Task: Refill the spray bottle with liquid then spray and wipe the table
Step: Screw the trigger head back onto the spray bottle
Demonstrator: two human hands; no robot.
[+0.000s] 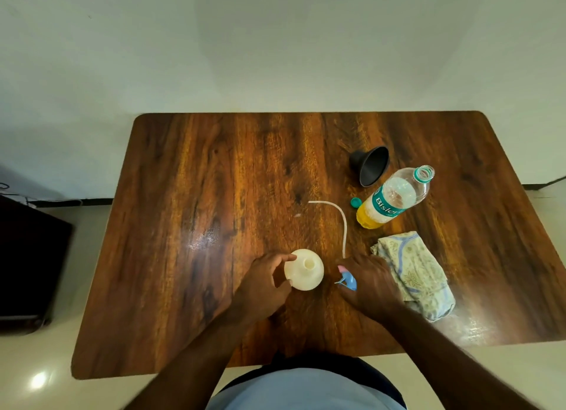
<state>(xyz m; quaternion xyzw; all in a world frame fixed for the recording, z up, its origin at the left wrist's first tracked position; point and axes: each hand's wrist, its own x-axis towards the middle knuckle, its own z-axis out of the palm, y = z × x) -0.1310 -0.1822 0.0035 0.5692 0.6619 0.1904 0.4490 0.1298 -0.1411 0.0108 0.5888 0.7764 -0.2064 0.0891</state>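
While we look straight down from head height, a wooden table fills the middle of the view, set against a pale wall. Near its front edge stands a cream spray bottle, upright, its neck open and uncapped. Our left hand curls around the bottle's left side, thumb and fingers gripping its rounded shoulder. Just to the right of the bottle, our right hand is closed over the blue spray head, which has a small pink tip showing beside the fingers. From under that hand a thin white tube runs away across the wood and bends to the left. Beside the right hand, touching it, lies a crumpled patterned cloth. Farther back on the right stands a clear plastic bottle with a green label and yellow liquid in its lower part, its mouth open. Its green cap rests on the table just left of it. Behind the cap, a black funnel lies on its side.
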